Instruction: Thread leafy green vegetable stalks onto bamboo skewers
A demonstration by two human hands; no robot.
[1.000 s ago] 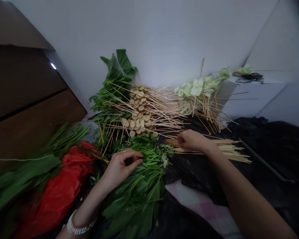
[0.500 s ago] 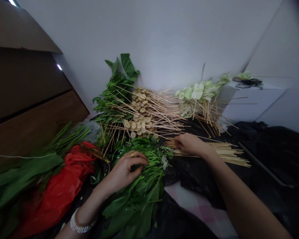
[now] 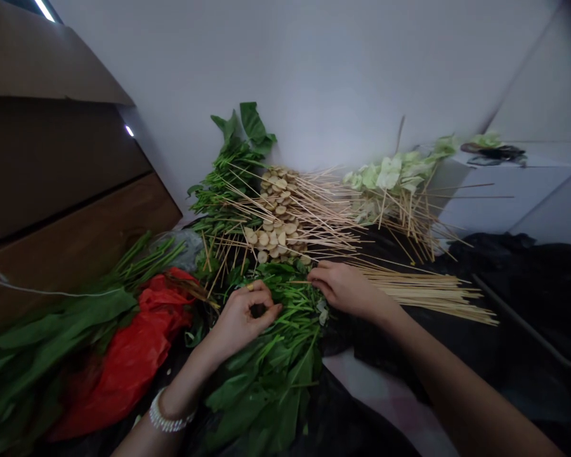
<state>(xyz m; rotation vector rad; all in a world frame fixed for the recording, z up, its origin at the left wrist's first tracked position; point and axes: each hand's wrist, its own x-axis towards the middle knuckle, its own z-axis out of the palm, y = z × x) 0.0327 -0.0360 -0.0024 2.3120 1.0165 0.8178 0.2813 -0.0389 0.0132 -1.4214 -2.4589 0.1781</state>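
My left hand, with a ring and a beaded bracelet, is over a heap of leafy greens. Its thumb and fingertips are pinched together; what they hold, if anything, I cannot make out. Pinched in my right hand is a bamboo skewer, one end pointing left over the green stems. Loose bamboo skewers lie in a bundle behind and right of that hand. Beyond the hands, pale round slices on skewers are piled up.
Skewered greens and skewered pale green leaves lie along the wall. At left are a red plastic bag, large leaves and a brown cardboard box. Black plastic spreads underneath; a white box stands at right.
My right hand has moved left from the skewer bundle toward the greens, with one skewer in it. My left thumb and fingers have closed into a pinch. The view has shifted slightly.
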